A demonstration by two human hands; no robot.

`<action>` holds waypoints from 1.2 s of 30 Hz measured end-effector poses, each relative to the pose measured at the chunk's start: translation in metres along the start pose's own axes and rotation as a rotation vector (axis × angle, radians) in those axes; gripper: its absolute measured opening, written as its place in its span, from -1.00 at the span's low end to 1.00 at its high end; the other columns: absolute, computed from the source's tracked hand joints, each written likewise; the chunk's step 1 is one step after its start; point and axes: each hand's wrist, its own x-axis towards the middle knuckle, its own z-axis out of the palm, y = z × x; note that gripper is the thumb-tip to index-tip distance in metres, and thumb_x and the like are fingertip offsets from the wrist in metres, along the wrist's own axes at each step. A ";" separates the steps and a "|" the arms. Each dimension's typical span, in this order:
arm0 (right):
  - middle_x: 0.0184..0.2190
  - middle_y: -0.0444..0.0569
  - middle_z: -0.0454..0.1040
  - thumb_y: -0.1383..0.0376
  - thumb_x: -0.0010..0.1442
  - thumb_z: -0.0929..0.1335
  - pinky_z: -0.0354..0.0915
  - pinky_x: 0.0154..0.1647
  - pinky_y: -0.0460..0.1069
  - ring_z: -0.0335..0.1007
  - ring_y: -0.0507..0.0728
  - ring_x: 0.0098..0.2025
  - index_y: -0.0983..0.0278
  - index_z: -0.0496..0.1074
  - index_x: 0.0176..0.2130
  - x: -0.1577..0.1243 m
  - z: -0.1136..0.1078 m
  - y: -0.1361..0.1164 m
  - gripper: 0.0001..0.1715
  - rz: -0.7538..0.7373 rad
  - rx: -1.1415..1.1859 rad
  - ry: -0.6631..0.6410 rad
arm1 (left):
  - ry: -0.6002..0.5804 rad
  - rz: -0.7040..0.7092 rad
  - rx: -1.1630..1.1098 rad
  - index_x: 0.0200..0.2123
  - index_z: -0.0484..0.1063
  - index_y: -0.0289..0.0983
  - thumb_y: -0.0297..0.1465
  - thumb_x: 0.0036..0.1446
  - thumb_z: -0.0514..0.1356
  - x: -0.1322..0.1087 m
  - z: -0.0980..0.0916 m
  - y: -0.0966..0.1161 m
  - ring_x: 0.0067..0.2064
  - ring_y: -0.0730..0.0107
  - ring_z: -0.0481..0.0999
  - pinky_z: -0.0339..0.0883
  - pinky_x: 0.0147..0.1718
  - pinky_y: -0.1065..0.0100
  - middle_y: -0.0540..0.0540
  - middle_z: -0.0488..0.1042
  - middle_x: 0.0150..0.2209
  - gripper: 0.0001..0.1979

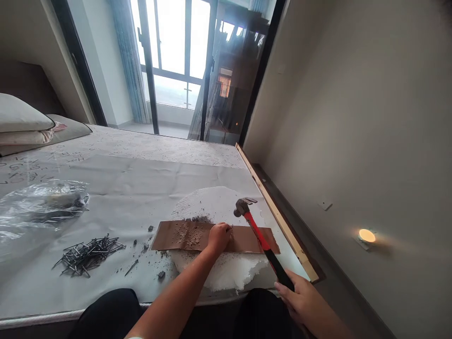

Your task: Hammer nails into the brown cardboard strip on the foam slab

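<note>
My right hand (298, 297) is wrapped round the black grip of a claw hammer (259, 233) with a red shaft. The hammer's metal head is raised above the right part of a brown strip (249, 239). Pinched on this strip, my left hand (219, 237) holds a thin nail (231, 228), mostly hidden by the fingers. Many small holes dot the strip left of that hand. Beneath the strip lies a rough-edged white slab (226, 273), which looks like foam. Dark crumbs (201, 219) are scattered along the strip's far edge.
A heap of nails (90, 254) lies on the grey sheet (141, 181) at left, with one loose nail (131, 267) nearer. Behind it is a clear plastic bag (42, 207). A wooden rail (278, 214) edges the mattress (169, 145) by the right wall. Folded bedding (24, 115) sits far left.
</note>
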 end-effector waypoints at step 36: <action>-0.66 -0.20 0.22 0.15 -0.01 0.31 0.20 -0.48 -0.07 0.24 0.05 -0.55 0.32 0.39 -0.36 0.028 0.028 0.036 -0.72 -0.008 -0.092 0.051 | 0.287 0.071 -0.492 -0.06 0.38 -0.29 -0.62 -0.11 -0.04 0.006 -0.050 0.015 -0.28 0.48 0.44 0.37 -0.37 0.44 -0.14 0.37 -0.17 -0.50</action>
